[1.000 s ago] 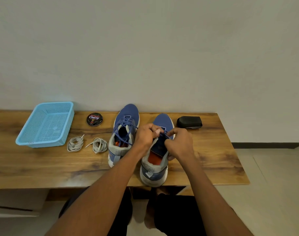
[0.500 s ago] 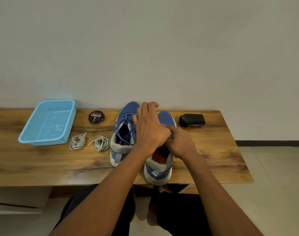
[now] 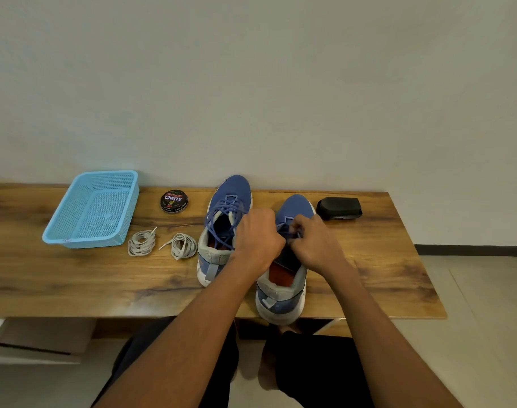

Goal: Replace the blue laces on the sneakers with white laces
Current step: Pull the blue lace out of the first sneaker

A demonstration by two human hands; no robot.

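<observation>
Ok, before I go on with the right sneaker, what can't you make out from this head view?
- Blue lace on the right blue knit sneaker: mostly covered by the left hand and right hand, so how far it is unthreaded is unclear.
- Small print on the round black polish tin: too small.
- Black object by the wall: unidentifiable.

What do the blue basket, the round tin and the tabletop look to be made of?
Basket: looks like moulded plastic, light blue, its walls and floor an even grid of small holes. Tin: probably metal, glossy black lid with printed "Cherry" lettering; I can't confirm metal from here. Tabletop: wood or a wood-look laminate, brown with dark grain streaks and a slight sheen.
</observation>
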